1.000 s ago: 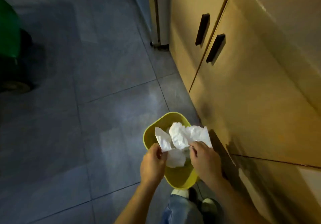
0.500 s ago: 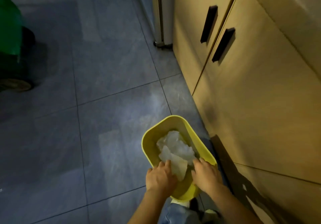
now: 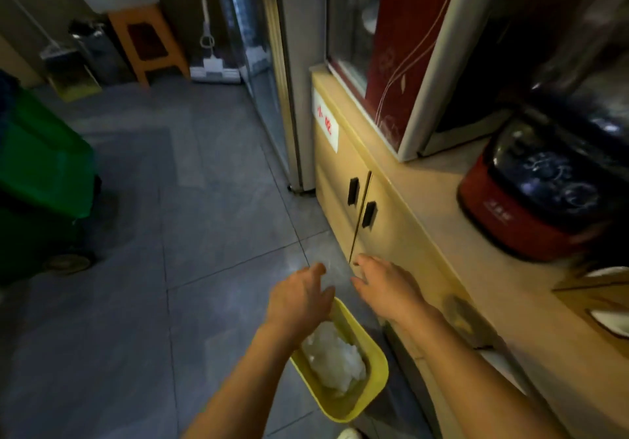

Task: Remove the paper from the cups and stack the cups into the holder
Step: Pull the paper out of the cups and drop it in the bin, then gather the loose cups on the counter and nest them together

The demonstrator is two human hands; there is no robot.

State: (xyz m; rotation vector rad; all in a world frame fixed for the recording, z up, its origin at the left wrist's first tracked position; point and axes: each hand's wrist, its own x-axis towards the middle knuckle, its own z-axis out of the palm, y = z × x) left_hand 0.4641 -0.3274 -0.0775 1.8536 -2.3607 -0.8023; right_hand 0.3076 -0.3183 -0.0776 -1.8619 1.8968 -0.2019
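Observation:
Crumpled white paper (image 3: 332, 358) lies inside a small yellow bin (image 3: 372, 375) on the grey floor beside the cabinet. My left hand (image 3: 299, 297) hovers above the bin's far rim, fingers spread, holding nothing. My right hand (image 3: 388, 285) is raised beside it, closer to the cabinet, also open and empty. No cups and no cup holder show in the head view.
A beige cabinet (image 3: 391, 234) with two black handles runs along the right; on its top stand a red rice cooker (image 3: 531, 207) and a red-fronted glass appliance (image 3: 405, 50). A green wheeled bin (image 3: 44, 179) stands at left, an orange stool (image 3: 149, 43) at the back.
Both hands pushed the paper down into the yellow bin, let go of it and lifted away empty. The view has tilted up, showing the cabinet top.

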